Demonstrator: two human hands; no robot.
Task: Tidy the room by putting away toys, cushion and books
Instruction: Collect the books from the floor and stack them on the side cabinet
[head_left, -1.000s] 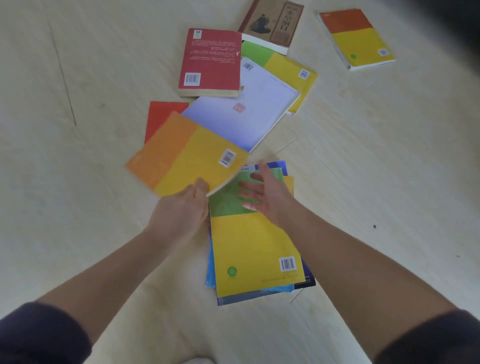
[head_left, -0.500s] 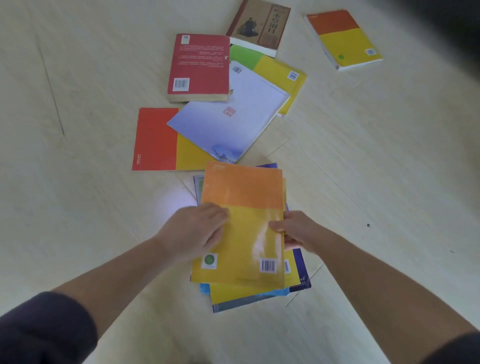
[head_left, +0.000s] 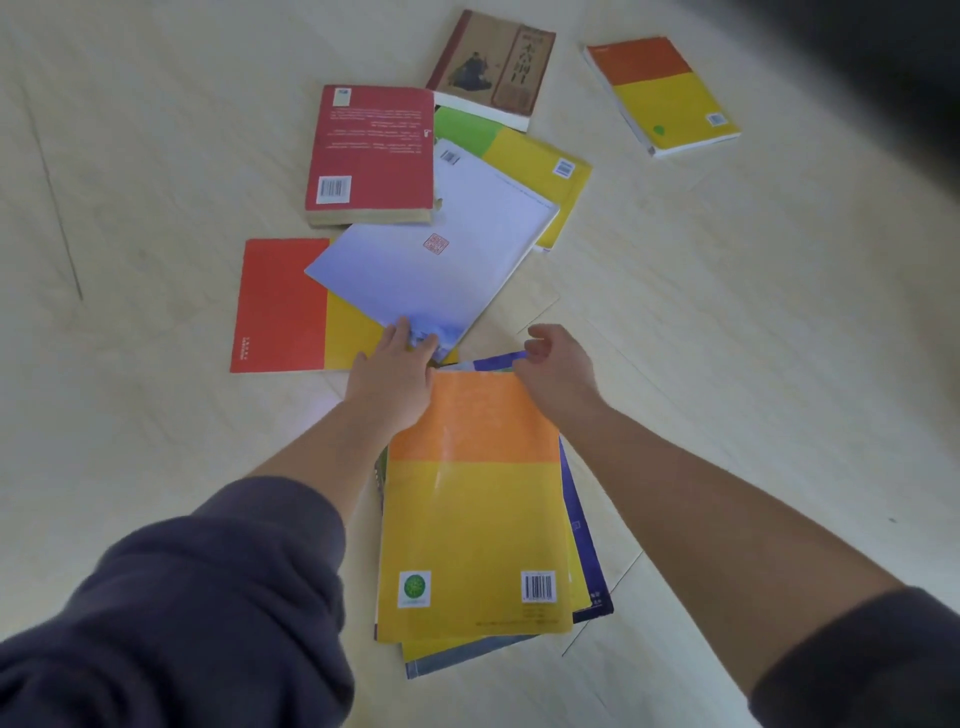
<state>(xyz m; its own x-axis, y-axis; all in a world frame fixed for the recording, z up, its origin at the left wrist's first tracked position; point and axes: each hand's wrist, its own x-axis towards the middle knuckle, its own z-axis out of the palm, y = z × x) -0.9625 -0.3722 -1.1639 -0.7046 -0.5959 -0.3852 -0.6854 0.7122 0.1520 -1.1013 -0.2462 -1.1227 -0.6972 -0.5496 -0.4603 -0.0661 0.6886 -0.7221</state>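
A stack of books lies on the floor in front of me, topped by an orange-and-yellow book (head_left: 472, 525). Beyond it a pale lavender book (head_left: 441, 254) lies across a red-and-yellow book (head_left: 280, 306). My left hand (head_left: 397, 371) reaches over the stack's far left corner, its straight fingers touching the lavender book's near corner. My right hand (head_left: 556, 366) hovers above the stack's far right corner with loosely curled fingers and holds nothing.
Farther off on the pale wooden floor (head_left: 727, 338) lie a thick red book (head_left: 371, 156), a green-and-yellow book (head_left: 530, 156), a brown book (head_left: 496, 65) and another orange-and-yellow book (head_left: 662, 93). Something dark fills the top right corner.
The orange-and-yellow book went from my left hand onto the stack. Both hands have let go of it and moved forward, the left onto the lavender book's corner.
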